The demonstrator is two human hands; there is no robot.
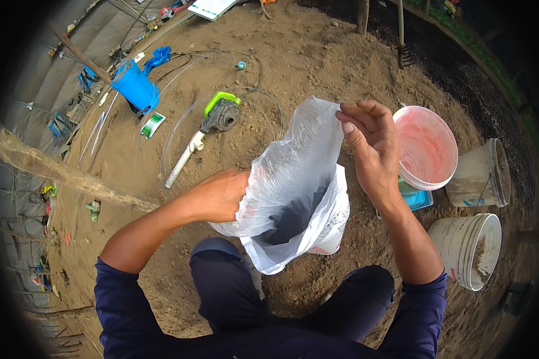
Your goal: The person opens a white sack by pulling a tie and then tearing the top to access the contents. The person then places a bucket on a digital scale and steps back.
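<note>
Between my knees a white woven plastic sack (333, 231) stands upright with its mouth open, printed on its side. A clear plastic liner (292, 166) rises out of it, crumpled and spread upward. Dark material (292, 222) shows inside; its texture is too dim to tell. My left hand (224, 194) grips the liner's left edge, its fingertips hidden behind the film. At the liner's upper right corner, my right hand (370, 139) pinches the edge between thumb and fingertips, with the other fingers curled.
Right of the sack stand a pink-stained white bucket (426, 146) and two dirty buckets (469, 179) (458, 242). On the soil ahead lie a black-and-green blower-like device (222, 112) with a white pipe, and a green packet (152, 124). A blue bucket (137, 87) and wooden pole (72, 172) are left.
</note>
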